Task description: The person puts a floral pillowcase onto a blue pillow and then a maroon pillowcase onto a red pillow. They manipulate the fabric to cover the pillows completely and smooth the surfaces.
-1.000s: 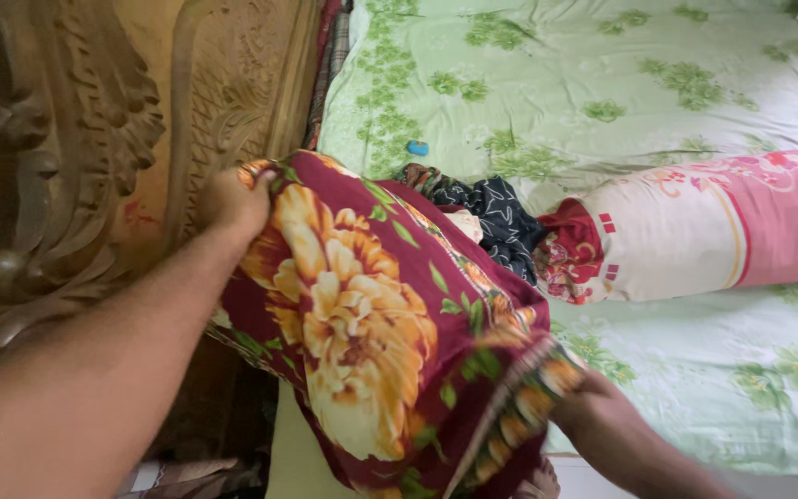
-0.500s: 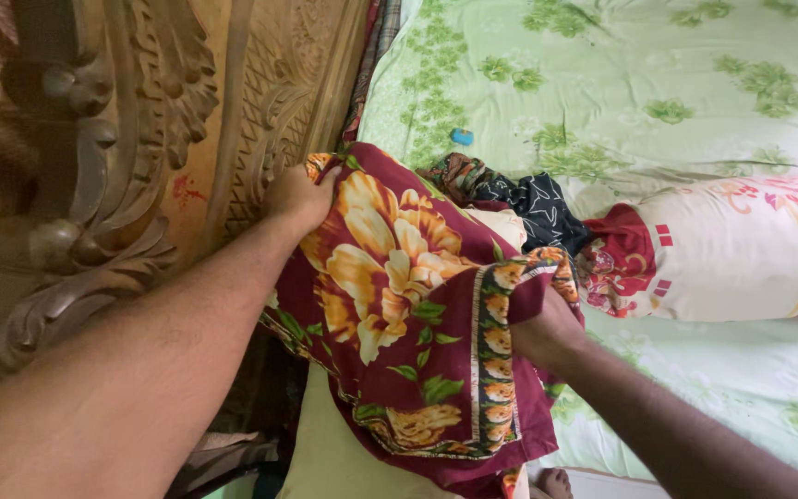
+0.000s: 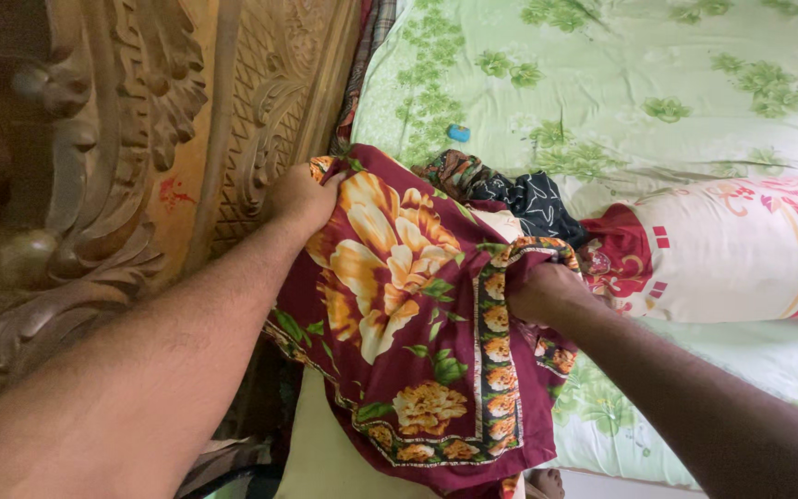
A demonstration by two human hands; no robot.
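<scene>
A maroon cloth cover (image 3: pixel 408 305) with large orange flowers and a flowered border is stretched between my two hands over a pale pillow (image 3: pixel 320 453). My left hand (image 3: pixel 302 196) grips its upper corner next to the carved wooden headboard (image 3: pixel 94 185). My right hand (image 3: pixel 542 291) clutches the bordered edge on the right side. The cover hangs down toward the bed's near edge.
A green floral bedsheet (image 3: pixel 602 83) covers the mattress. A pink and white bolster pillow (image 3: pixel 741 249) lies to the right. Dark patterned clothes (image 3: pixel 519 194) are bunched behind the cover. A small blue object (image 3: pixel 458 133) rests on the sheet.
Both hands have pulled the cover further along; my right hand moved up from the lower edge to the bordered side edge, and the cloth now hangs flatter.
</scene>
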